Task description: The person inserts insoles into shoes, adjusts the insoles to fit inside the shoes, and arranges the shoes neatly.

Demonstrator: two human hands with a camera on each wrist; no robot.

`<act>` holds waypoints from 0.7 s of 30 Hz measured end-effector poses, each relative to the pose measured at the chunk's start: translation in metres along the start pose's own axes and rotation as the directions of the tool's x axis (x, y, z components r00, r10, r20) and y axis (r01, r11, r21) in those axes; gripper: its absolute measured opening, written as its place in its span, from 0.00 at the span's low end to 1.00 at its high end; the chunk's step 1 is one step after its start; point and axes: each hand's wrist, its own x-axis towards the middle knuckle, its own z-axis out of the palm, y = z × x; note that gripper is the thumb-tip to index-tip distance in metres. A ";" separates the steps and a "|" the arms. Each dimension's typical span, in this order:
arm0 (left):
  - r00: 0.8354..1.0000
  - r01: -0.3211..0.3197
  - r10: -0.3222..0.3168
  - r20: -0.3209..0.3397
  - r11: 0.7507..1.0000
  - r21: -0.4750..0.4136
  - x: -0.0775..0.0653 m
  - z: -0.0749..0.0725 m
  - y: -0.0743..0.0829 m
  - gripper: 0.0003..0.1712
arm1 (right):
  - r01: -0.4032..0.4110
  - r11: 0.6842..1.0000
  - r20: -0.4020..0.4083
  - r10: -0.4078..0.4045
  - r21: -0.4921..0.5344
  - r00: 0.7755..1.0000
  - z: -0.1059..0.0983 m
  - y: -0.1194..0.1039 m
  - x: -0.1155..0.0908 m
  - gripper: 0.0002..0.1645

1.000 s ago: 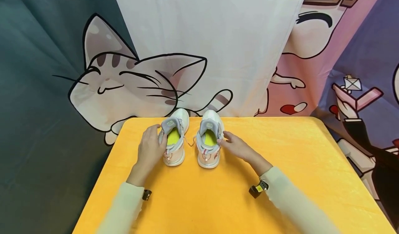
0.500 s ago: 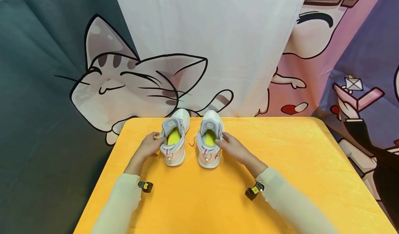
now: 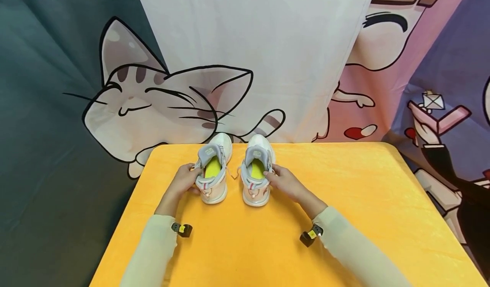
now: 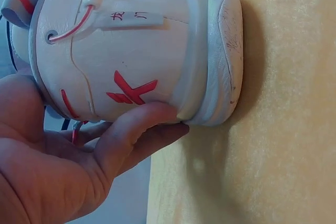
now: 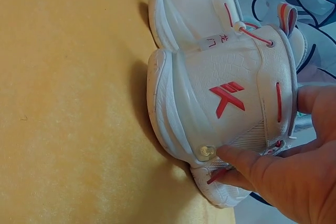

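Two white sneakers with pale pink heels and yellow-green insoles stand side by side, heels toward me. The left sneaker (image 3: 214, 192) is held by my left hand (image 3: 183, 181), thumb over the collar and fingers along the outer side. My right hand (image 3: 289, 183) grips the right sneaker (image 3: 256, 194) the same way, with its thumb at the collar edge. Red logos and lacing mark the heel of the left sneaker (image 4: 142, 51) in the left wrist view. In the right wrist view, fingertips press low on the side of the right sneaker (image 5: 226, 77). The sneakers' toes reach the table's far edge.
A yellow-covered table (image 3: 245, 244) lies beneath both sneakers. Right behind its far edge hangs a printed cloth (image 3: 298, 66) with a cartoon cat. A loose lace (image 3: 232, 174) lies between the sneakers. Black cameras are strapped at both wrists.
My left hand has lowered beside the left sneaker and taken hold of its side and collar. My right fingers have settled onto the right sneaker. Both sneakers stay in place.
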 end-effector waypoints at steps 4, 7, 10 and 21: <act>0.999 -0.027 0.027 -0.032 1.000 -0.002 -0.003 0.001 -0.001 0.23 | 0.008 1.000 0.014 -0.008 -0.006 1.000 0.000 -0.005 -0.002 0.34; 0.997 -0.056 0.057 -0.058 0.998 0.022 -0.004 0.005 -0.003 0.22 | 0.010 1.000 0.026 -0.010 0.001 1.000 0.000 -0.011 -0.005 0.33; 0.993 -0.075 0.079 -0.088 0.996 0.043 -0.005 0.012 -0.004 0.21 | 0.002 1.000 0.021 -0.001 -0.004 1.000 -0.001 -0.010 -0.005 0.33; 0.983 -0.122 0.130 -0.128 0.990 0.066 -0.010 0.042 0.011 0.19 | 0.015 1.000 0.025 -0.015 0.004 1.000 -0.004 -0.009 -0.005 0.32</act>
